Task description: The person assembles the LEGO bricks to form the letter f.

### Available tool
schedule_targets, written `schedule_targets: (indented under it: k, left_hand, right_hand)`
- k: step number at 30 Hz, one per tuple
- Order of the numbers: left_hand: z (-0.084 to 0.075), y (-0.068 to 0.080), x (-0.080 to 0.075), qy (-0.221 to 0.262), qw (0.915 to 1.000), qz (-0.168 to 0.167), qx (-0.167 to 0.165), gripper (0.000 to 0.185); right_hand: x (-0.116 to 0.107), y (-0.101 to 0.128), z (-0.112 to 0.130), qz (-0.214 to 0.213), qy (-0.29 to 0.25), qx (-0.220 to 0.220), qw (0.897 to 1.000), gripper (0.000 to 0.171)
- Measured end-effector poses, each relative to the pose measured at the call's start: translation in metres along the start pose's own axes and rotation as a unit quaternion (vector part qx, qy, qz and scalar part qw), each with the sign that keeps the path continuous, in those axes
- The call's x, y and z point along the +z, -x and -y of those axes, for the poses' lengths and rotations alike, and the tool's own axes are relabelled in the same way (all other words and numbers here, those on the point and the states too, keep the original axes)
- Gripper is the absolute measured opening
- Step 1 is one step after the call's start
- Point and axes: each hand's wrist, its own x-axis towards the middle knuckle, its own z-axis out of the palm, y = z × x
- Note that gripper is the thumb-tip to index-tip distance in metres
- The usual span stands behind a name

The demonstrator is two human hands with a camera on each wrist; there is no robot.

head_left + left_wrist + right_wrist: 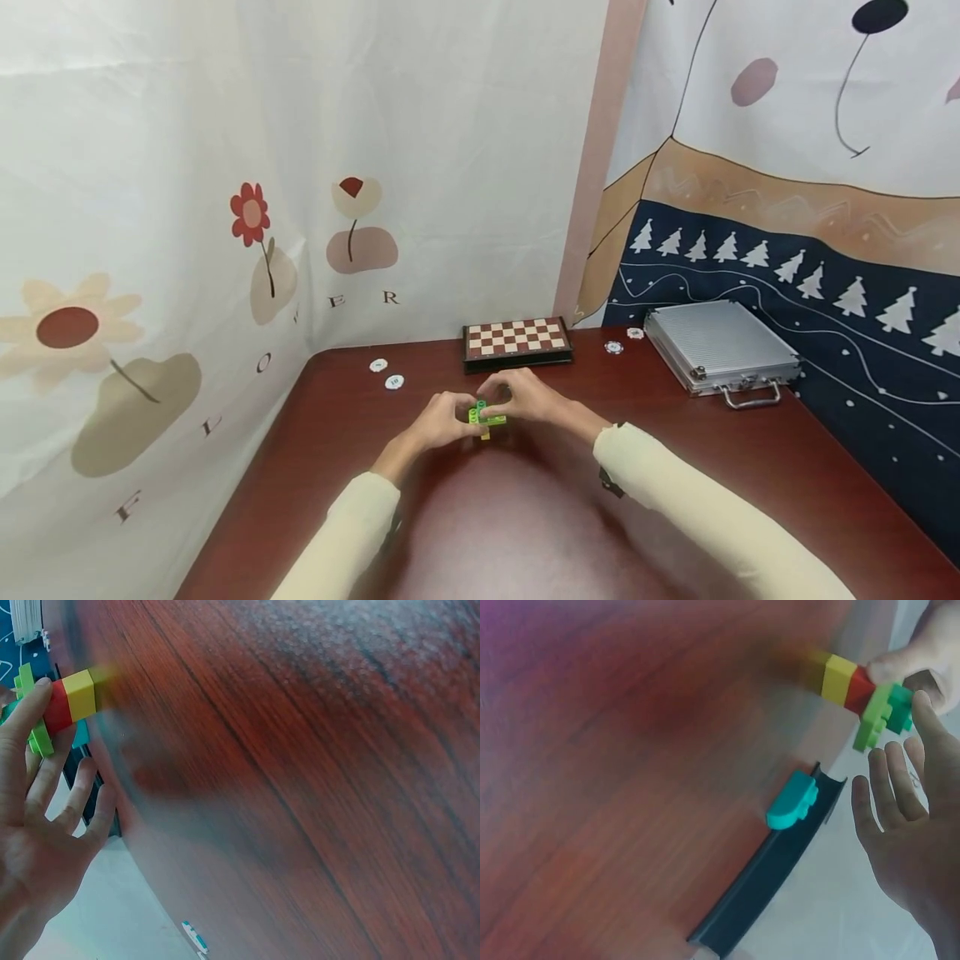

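From my remote station I log two bare hands, left hand (438, 421) and right hand (528, 398), without rings or gloves. Both arms wear long cream sleeves (675, 492) of plain, smooth fabric ending at the wrist; a small dark strap (609, 483) sits under the right cuff

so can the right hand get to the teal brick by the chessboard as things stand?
Probably yes. The teal brick lies loose on the table beside the chessboard, nothing over it, but the right hand holds the brick stack together with the left hand.

The head camera looks down the table (750, 467); both wrist cameras closely share the block stack (67, 701).
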Motion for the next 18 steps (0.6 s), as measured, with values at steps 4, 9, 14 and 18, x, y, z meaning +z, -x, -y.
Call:
schedule_targets:
  k: [4, 9, 14, 18]
  left_hand:
    - [0.0, 0.0, -0.001, -0.001, 0.9999, 0.0, -0.014, 0.042]
    - [0.0, 0.0, 0.0, -0.009, 0.9997, 0.0, -0.021, 0.05]
    - [-0.002, 0.001, 0.0, -0.006, 0.9994, 0.01, -0.033, 0.05]
    - [-0.004, 0.002, -0.001, -0.005, 0.9991, 0.01, -0.041, 0.05]
  right_hand:
    - [-0.011, -0.001, -0.004, -0.013, -0.003, 0.016, 1.0, 0.035]
    - [-0.019, 0.0, -0.019, -0.027, -0.007, 0.049, 0.998, 0.033]
    - [-0.019, 0.001, -0.037, -0.051, 0.015, 0.079, 0.995, 0.031]
    - [-0.014, 0.004, -0.05, -0.054, 0.037, 0.106, 0.992, 0.031]
